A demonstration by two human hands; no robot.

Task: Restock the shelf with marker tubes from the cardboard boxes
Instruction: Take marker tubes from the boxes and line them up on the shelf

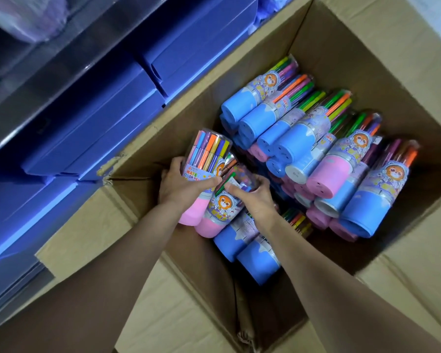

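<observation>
Both hands are down in the open cardboard box [341, 59]. The left hand [181, 186] has its fingers wrapped round a pink-capped marker tube [204, 161] at the box's near-left corner, and the right hand [250, 197] grips a second pink tube [218, 212] just beside it. More blue and pink tubes [316, 138] lie piled to the right. Purple boxes [87, 118] fill the shelf on the left.

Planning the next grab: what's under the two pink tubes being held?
Under the pink-based tubes, two blue-based tubes lie on the cardboard box floor. Anything beneath the hands is hidden.
</observation>
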